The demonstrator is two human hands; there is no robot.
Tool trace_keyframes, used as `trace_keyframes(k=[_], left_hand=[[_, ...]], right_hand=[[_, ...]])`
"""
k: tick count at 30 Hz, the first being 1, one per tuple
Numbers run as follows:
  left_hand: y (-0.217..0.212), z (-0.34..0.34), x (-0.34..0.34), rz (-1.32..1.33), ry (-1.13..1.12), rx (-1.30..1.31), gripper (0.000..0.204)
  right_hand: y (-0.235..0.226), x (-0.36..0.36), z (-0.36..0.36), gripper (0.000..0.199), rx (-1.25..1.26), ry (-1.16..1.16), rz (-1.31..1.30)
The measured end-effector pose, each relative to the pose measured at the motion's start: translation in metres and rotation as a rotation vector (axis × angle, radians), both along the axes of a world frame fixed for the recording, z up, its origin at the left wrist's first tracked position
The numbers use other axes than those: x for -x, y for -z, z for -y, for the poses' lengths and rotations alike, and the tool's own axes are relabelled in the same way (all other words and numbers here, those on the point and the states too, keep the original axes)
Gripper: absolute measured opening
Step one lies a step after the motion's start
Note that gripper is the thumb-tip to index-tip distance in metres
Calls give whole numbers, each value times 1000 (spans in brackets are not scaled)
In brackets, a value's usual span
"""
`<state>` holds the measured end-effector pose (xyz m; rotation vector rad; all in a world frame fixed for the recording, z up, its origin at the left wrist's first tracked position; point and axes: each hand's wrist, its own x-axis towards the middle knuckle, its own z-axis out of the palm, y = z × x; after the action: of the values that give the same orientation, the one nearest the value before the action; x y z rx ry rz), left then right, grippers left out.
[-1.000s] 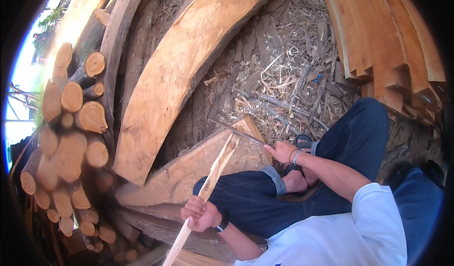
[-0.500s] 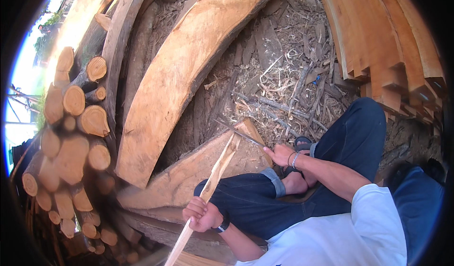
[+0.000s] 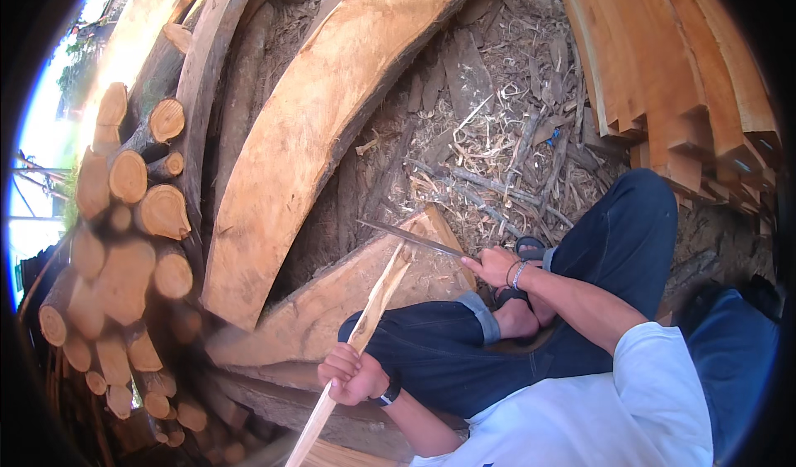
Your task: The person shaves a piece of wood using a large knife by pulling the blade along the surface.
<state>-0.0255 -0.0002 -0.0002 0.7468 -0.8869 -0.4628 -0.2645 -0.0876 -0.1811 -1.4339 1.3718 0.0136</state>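
My left hand is wrapped round a long, pale wooden stick, which slants from the lower edge up to a slab of wood. The stick's far end lies over that slab. In my closed right hand is a machete-like long knife; its handle is hidden by my fingers. The blade points left and crosses the far end of the stick, seemingly touching it. Whether its edge is cutting in, I cannot tell.
Cut logs are stacked at the left. A broad curved plank lies beyond my hands. Sawn boards are piled at the upper right. Bark and shavings cover the ground. My bent legs are close to the blade hand.
The knife blade has swung, its tip moving left and slightly down, so it lies flatter across the stick's end. My left hand and the stick have barely shifted.
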Motion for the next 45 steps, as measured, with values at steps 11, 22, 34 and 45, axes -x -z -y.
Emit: trace_keyframes(k=[11, 22, 34, 45], left_hand=[[2, -3, -4, 15, 32, 11, 29], [-8, -1, -5, 119, 215, -43, 28], [23, 12, 4, -186, -119, -169, 23], [37, 52, -29, -221, 49, -33, 29]], right_hand=[[5, -1, -3, 83, 29, 6, 3], [-45, -12, -13, 79, 167, -119, 113], [-23, 1, 5, 31, 510, -116, -212], [-153, 74, 69, 35, 1023, 72, -548]])
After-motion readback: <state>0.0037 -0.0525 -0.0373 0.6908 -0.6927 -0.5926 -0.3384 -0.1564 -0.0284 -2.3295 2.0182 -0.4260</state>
